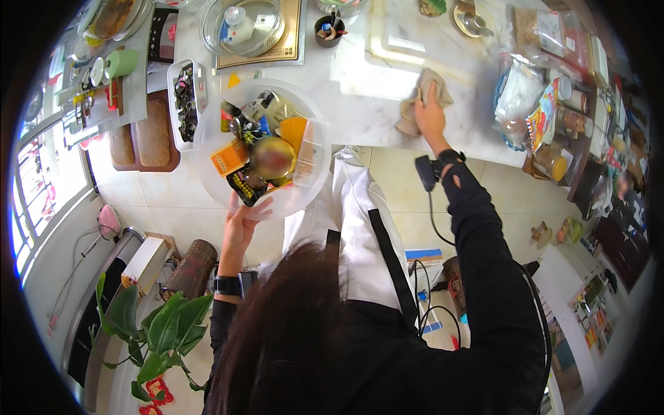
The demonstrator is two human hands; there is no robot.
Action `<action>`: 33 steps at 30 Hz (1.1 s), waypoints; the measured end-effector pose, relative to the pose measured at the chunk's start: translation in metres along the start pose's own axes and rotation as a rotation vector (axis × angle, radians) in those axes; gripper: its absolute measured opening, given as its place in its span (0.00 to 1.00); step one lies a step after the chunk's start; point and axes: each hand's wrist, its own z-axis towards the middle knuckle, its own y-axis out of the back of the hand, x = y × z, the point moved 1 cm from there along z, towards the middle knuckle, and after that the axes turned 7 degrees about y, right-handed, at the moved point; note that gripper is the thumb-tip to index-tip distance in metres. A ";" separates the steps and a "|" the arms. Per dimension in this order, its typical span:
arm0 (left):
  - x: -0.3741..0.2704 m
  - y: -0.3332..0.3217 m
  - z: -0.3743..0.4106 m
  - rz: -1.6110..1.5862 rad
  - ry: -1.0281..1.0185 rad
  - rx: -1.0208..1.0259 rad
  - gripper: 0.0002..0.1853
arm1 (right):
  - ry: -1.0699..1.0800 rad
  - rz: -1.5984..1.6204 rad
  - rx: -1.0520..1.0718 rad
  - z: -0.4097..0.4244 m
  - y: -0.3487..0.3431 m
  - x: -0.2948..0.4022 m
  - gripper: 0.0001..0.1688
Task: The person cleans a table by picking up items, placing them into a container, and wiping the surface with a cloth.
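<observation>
With my left hand point(243, 220) I hold a round translucent plastic container point(311, 176) from below at its near side, over the table's front edge. Inside lie wrapped snack packets, a small orange box point(229, 157), a yellow-rimmed round item point(272, 158) and other mixed things. My right hand point(430, 120) presses on a crumpled beige cloth point(440, 89) on the white marble tabletop point(363, 122), with the index finger stretched out over it. The cloth lies partly under the fingers and partly to the left of the hand.
A white tray of dark wrapped packets point(200, 78) is left of the container. Behind stand a glass bowl point(207, 31) and a dark cup point(330, 37). Bags and jars, one yellow-lidded point(558, 167), crowd the right end. A teapot-like vessel point(473, 23) sits at the back.
</observation>
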 end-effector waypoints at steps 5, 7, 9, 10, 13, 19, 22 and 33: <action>-0.014 0.017 -0.015 0.026 -0.046 -0.019 0.33 | 0.231 0.054 0.065 -0.035 -0.060 0.122 0.39; -0.017 0.023 -0.016 0.019 -0.076 -0.037 0.33 | 0.327 0.098 0.166 -0.061 -0.074 0.172 0.39; -0.022 0.026 -0.016 -0.002 -0.090 -0.012 0.32 | 0.484 0.053 0.208 -0.082 -0.089 0.196 0.41; -0.026 0.031 -0.017 0.017 -0.076 -0.023 0.32 | 0.552 0.029 0.243 -0.084 -0.089 0.193 0.41; -0.033 0.033 -0.018 0.044 -0.064 -0.060 0.32 | 0.684 -0.068 0.302 -0.074 -0.081 0.156 0.41; -0.046 0.043 -0.025 0.081 -0.042 -0.037 0.33 | -0.103 0.011 -0.041 -0.047 -0.010 -0.040 0.37; -0.046 0.035 -0.020 0.122 -0.015 0.006 0.33 | -0.321 -0.018 -0.096 -0.072 -0.021 -0.035 0.39; -0.013 -0.045 0.021 0.215 0.103 0.158 0.31 | 0.486 0.139 0.280 -0.067 -0.081 0.088 0.40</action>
